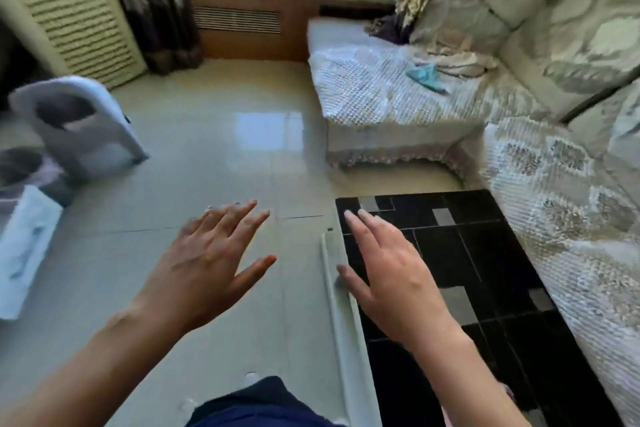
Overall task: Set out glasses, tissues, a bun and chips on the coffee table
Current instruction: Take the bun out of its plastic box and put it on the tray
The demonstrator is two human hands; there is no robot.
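Note:
My left hand (211,263) and my right hand (391,274) are stretched out in front of me, palms down, fingers spread, and neither holds anything. Between them runs a pale strip (341,315) that looks like the right edge of a glass coffee table top; my left hand hovers over that glossy surface and my right hand over the black rug beside it. No glasses, tissues, bun or chips are in view. The picture is blurred.
A black patterned rug (460,274) lies at the right, with a sofa (554,204) in a pale cover behind it and a teal cloth (427,78) on its seat. A white bin-like container (79,128) and a white bag (24,246) stand at the left.

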